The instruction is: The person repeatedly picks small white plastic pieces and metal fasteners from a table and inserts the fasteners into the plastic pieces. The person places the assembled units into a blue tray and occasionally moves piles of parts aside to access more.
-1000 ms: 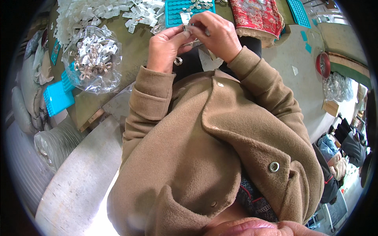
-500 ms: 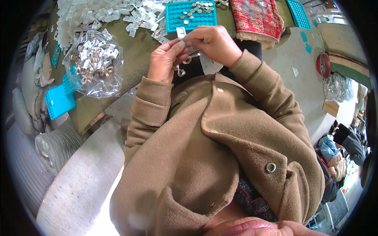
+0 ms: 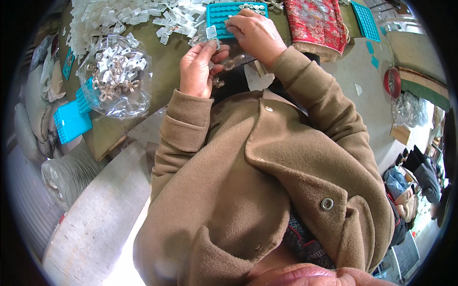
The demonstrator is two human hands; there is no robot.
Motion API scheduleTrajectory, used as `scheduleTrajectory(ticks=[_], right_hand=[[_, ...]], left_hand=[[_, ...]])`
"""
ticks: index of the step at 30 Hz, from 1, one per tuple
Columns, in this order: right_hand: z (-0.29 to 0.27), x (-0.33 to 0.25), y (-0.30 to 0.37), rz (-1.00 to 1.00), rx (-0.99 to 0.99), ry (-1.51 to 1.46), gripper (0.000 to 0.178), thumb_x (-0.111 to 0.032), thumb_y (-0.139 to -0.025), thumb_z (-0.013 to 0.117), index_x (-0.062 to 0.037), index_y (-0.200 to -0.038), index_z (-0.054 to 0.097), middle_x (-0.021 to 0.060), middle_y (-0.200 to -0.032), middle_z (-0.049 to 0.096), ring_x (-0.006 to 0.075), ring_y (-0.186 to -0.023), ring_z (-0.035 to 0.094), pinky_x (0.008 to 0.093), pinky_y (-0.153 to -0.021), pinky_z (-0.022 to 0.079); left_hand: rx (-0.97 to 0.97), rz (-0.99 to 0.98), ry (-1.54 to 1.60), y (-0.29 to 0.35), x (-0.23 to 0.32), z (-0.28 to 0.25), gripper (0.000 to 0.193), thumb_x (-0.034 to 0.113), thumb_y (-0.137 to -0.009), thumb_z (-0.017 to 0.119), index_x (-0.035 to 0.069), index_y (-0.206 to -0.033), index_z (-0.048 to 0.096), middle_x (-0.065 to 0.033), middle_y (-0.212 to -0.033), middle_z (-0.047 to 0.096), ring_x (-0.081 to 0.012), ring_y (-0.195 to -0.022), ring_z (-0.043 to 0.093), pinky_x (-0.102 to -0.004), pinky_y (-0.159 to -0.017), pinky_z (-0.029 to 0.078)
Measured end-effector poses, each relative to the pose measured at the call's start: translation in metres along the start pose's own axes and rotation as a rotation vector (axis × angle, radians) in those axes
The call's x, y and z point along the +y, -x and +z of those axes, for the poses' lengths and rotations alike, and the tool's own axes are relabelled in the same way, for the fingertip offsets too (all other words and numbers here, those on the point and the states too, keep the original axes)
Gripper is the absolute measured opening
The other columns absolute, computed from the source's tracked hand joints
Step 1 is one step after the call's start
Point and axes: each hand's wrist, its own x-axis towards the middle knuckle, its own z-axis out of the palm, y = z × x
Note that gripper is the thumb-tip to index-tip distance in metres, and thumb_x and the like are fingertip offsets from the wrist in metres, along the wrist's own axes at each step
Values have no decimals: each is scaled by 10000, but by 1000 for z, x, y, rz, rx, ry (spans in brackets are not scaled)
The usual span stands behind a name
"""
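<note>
Where our brown coat [image 3: 229,167] fills the nearest part of the view, its two sleeves reach away from us toward the work. Our left hand [image 3: 198,66] keeps its fingers and thumb pinched on a small white plastic piece [image 3: 211,32], which juts past the fingertips and shows against the near left corner of the teal tray [image 3: 215,19]. Clear looped trinkets [image 3: 234,62] dangle just beside that hand. Half a second ago both our hands met at this piece; now the right hand [image 3: 259,38] has parted from it and moved up over the tray, its fingers bent and close together. Something pale seems to show at their tips, but we cannot tell whether they grasp it. Left of us, a clear bag [image 3: 129,107] of white pieces and loops sits on the olive surface [image 3: 167,57], near two more teal trays [image 3: 74,121]. Round metallic discs [image 3: 253,7] lie toward the far side of the tray beneath our hand. Beyond the bag spreads a broad heap of white pieces [image 3: 114,14], while a red patterned cloth [image 3: 317,26] lies right of the tray.
</note>
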Motion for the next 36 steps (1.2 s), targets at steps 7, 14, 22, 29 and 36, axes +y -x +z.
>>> scheduleTrajectory(ticks=[7,14,22,29,36], right_hand=[[-2,-3,-1,-14,-30,80,128,-130,-878,619,-84,-987,667,118,-914,627,335,-820,650,411,-721,532],[-11,-3,-3,-94,-11,18,97,-105,-877,620,-69,-966,635,121,-902,634,335,-804,648,400,-697,529],[-32,-11,17,-39,90,-543,159,-11,-870,677,-19,-1028,658,70,-933,652,165,-819,653,286,-755,542],[-42,-16,35,-215,291,-254,140,-17,-849,674,-45,-983,646,82,-936,657,252,-855,650,326,-756,533],[-51,-7,37,-276,175,-182,136,-31,-843,670,-50,-972,632,64,-896,654,257,-868,641,320,-770,523]], left_hand=[[-60,-4,90,0,0,1,171,155,-957,622,48,-1090,630,-89,-1026,720,-110,-864,694,-212,-625,556],[-84,-10,60,5,-1,3,169,131,-962,616,53,-1112,616,-94,-1112,705,-102,-956,685,-204,-683,565],[-86,11,20,16,1,22,236,108,-938,644,17,-1155,633,-66,-1024,712,-110,-917,691,-195,-656,562],[-144,-4,-17,22,-2,38,256,131,-921,679,23,-1151,647,-48,-1002,707,-100,-901,689,-181,-660,550],[-71,131,-68,21,-14,48,292,120,-905,699,-4,-1167,663,-69,-1044,714,-128,-906,700,-203,-681,562]])
